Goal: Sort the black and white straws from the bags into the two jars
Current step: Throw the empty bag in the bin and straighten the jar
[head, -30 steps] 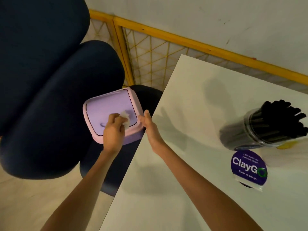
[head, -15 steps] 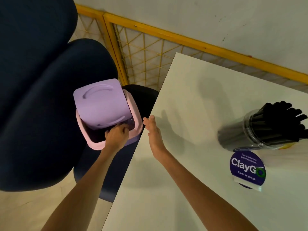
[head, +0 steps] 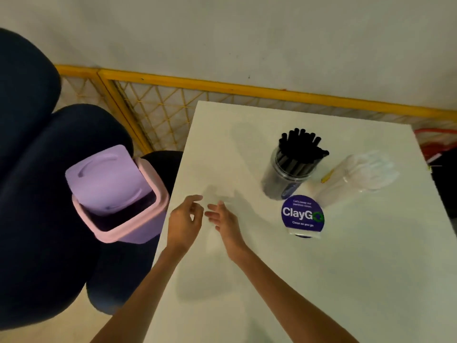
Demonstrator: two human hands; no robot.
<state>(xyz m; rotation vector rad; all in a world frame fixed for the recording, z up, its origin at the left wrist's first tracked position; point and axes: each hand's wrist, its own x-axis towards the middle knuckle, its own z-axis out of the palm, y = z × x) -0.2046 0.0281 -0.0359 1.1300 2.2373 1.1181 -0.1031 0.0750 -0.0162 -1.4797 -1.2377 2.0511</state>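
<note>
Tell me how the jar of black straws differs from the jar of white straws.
The black-straw jar is packed with dark straws; the white-straw jar holds pale ones. The black-straw jar stands left of the white-straw jar, nearer the pink bin. The black-straw jar shows sharply; the white-straw jar is washed out against the white table. Both are clear, stand on it, and have straws poking out the top.

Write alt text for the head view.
Left hand and right hand hover empty over a white table. Beyond stand a jar of black straws and a jar of white straws; a pink bin sits left, lid tilted.
</note>
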